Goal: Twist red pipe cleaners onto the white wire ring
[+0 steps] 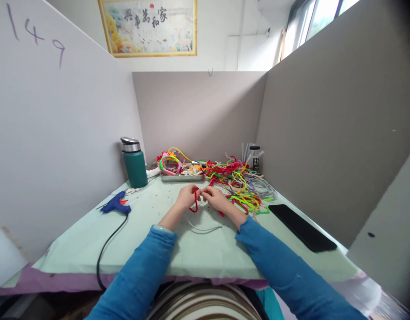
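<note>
Both hands meet over the middle of the table. My left hand (pixel 187 197) is closed on a red pipe cleaner (pixel 195 205), whose bent end hangs below the fingers. Close beside it, my right hand (pixel 214 196) has its fingertips pinched together; what lies between them is too small to make out. Beneath the hands, a thin grey pipe cleaner (pixel 205 230) curves across the pale green tablecloth. A tangled heap of coloured pipe cleaners (pixel 233 175), red, yellow, green and grey, spreads just beyond and right of my right hand.
A metal tray (pixel 182 178) with small pieces and looped pipe cleaners stands at the back. To the left are a green bottle (pixel 134 164) and a blue glue gun (pixel 116 203) with its cord (pixel 103 249). A black phone (pixel 301 227) lies right. Grey partitions (pixel 198 111) enclose the table.
</note>
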A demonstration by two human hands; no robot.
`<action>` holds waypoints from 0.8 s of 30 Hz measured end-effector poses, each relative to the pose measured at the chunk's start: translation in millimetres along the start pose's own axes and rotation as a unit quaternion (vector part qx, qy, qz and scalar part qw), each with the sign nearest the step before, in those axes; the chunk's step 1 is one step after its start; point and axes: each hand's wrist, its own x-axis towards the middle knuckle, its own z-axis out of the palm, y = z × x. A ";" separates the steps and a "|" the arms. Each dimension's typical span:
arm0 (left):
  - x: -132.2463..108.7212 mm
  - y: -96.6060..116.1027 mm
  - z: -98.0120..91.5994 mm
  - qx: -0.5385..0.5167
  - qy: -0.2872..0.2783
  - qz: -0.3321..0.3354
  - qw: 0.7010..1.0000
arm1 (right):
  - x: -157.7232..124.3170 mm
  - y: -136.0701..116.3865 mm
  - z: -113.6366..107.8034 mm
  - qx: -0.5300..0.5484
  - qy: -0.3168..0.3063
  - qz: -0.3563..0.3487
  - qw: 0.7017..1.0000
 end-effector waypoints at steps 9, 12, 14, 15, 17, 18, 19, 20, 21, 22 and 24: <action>-2.2 1.8 -2.9 -0.014 -0.028 -0.045 0.998 | -3.0 -2.6 2.4 -0.026 -0.008 -0.012 1.000; -1.9 0.4 -3.4 -0.021 -0.040 -0.060 0.997 | -4.0 -4.2 2.7 -0.027 -0.011 -0.007 1.000; -1.0 -1.4 -3.3 -0.031 -0.041 -0.067 0.996 | -4.2 -5.3 2.6 -0.029 -0.016 -0.003 0.999; -0.7 -2.1 -3.5 -0.039 -0.046 -0.071 0.996 | -4.2 -5.8 2.5 -0.031 -0.018 -0.001 0.999; -0.9 -2.4 -4.4 -0.063 -0.060 -0.088 0.992 | -4.1 -6.9 1.8 -0.039 -0.021 0.003 0.999; -1.4 -1.8 -5.3 -0.077 -0.063 -0.098 0.990 | -4.0 -7.3 1.4 -0.044 -0.020 0.004 0.999; -2.3 -0.7 -6.3 -0.088 -0.061 -0.105 0.989 | -4.0 -7.6 1.0 -0.049 -0.020 0.005 0.999; -3.3 0.9 -7.5 -0.093 -0.057 -0.110 0.988 | -4.0 -7.7 0.7 -0.053 -0.019 0.005 0.998; -4.4 2.7 -8.7 -0.091 -0.049 -0.111 0.988 | -4.1 -7.4 0.5 -0.057 -0.019 0.004 0.998; -5.4 4.5 -9.8 -0.079 -0.051 -0.104 0.990 | -4.1 -6.9 0.5 -0.059 -0.017 0.004 0.998; -6.7 7.6 -11.5 -0.028 -0.065 -0.103 0.992 | -4.1 -5.0 0.8 -0.061 -0.011 0.003 0.998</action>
